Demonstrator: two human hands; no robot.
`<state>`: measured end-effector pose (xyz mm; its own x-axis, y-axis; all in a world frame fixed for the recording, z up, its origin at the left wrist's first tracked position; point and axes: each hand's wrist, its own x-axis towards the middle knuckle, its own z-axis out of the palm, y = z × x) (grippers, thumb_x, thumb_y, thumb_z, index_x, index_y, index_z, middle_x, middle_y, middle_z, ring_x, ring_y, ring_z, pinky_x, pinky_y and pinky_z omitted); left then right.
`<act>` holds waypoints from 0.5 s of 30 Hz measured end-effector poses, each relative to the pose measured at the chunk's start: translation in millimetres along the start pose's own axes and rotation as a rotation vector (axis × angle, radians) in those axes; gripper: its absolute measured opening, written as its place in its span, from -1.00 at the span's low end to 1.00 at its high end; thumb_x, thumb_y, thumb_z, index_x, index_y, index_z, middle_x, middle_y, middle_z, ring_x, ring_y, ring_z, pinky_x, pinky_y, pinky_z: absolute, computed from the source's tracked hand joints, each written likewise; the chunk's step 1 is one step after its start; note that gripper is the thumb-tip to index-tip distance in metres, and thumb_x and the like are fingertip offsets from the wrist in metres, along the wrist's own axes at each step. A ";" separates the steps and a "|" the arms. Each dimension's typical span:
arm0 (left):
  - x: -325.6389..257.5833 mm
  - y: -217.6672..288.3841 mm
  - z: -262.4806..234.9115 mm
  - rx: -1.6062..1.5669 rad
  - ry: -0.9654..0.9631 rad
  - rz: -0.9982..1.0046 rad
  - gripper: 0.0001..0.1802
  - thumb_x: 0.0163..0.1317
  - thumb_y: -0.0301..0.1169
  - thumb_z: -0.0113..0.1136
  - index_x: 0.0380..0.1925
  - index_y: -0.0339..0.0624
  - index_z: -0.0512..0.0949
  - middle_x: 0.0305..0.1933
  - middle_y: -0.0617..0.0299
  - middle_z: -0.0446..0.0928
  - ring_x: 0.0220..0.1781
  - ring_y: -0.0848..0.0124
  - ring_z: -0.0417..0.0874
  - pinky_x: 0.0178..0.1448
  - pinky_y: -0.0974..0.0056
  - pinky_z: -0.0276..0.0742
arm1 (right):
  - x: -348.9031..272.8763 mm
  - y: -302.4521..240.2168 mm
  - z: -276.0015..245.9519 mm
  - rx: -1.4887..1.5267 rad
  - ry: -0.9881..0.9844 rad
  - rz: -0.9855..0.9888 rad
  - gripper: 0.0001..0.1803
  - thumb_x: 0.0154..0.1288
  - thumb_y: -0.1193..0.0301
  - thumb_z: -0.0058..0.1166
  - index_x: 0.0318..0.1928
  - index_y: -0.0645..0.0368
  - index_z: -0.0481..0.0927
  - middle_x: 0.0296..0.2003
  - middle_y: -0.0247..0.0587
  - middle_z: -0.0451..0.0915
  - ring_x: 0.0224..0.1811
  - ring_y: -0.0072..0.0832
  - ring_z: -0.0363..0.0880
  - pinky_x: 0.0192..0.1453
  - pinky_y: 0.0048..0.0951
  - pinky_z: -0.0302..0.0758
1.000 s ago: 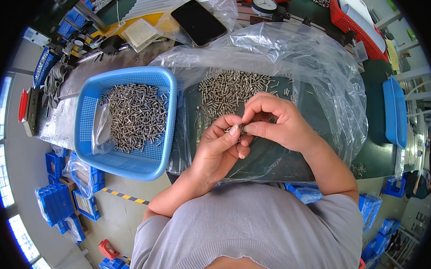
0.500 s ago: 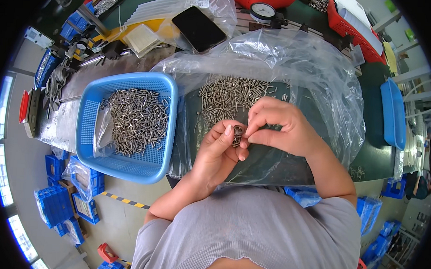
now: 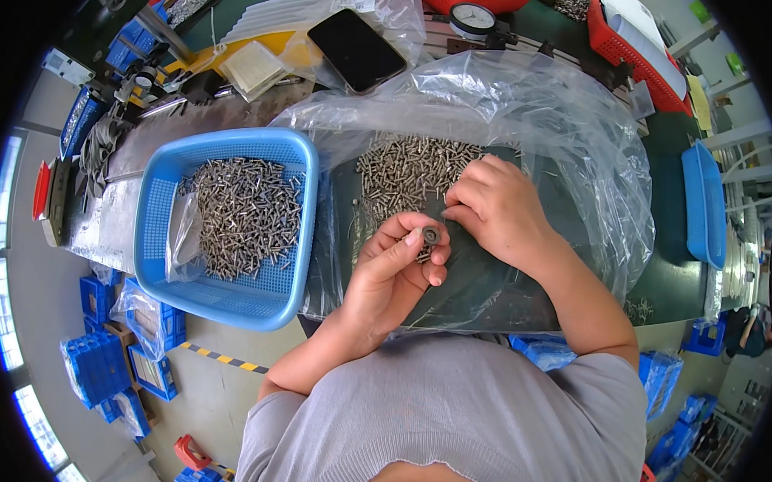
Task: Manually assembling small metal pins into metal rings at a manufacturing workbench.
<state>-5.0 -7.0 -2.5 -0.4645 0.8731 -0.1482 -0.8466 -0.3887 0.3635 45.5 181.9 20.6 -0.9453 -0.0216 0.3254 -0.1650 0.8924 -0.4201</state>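
Between the thumb and fingers of my left hand is a small dark round metal ring with a hole in its middle. A few small metal pins show just under it, against the same fingers. My right hand is just right of the ring and apart from it, at the near edge of a pile of small metal pins. Its thumb and forefinger are pinched together; whatever may be between them is too small to tell. Left of my hands stands a blue plastic basket with many similar pins inside.
Clear plastic sheeting lies around the pile on the dark green bench top. Behind are a black phone, a dial gauge and a red basket. A blue tray sits at the far right.
My right hand has drawn away from the ring, turning palm down beside the pile. The ring now faces up more plainly in my left hand, which has barely moved.
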 end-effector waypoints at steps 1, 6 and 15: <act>0.0 0.2 0.0 0.000 0.001 0.001 -0.80 0.33 -0.38 0.04 -0.13 -0.24 0.45 -0.17 0.12 0.48 -0.22 0.41 0.46 -0.20 0.35 0.44 | 0.0 -0.4 0.0 0.001 -0.001 -0.001 -0.81 -0.12 0.44 0.30 -0.45 0.13 0.55 -0.45 -0.29 0.47 -0.30 -0.26 0.45 -0.20 -0.26 0.40; -0.2 0.9 2.7 0.030 0.031 0.000 -0.80 0.33 -0.37 0.05 -0.13 -0.25 0.45 -0.18 0.13 0.49 -0.22 0.43 0.46 -0.20 0.35 0.44 | 2.0 -12.6 -13.3 0.467 -0.018 0.252 -0.91 0.10 0.47 0.19 -0.38 0.15 0.54 -0.43 -0.27 0.54 -0.33 -0.36 0.54 -0.21 -0.42 0.47; 0.0 -0.6 0.4 0.054 0.026 -0.016 -0.80 0.35 -0.36 0.03 -0.10 -0.19 0.47 -0.24 0.14 0.49 -0.26 0.45 0.48 -0.22 0.37 0.44 | -4.4 -19.3 -5.7 1.123 -0.114 0.292 -0.93 0.27 0.51 0.12 -0.32 0.25 0.53 -0.33 -0.36 0.45 -0.28 -0.63 0.47 -0.18 -0.59 0.43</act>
<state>-4.3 -6.7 -2.4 -0.4577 0.8712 -0.1778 -0.8392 -0.3572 0.4101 54.4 167.4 32.1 -0.9989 0.0270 0.0387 -0.0395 -0.0292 -0.9988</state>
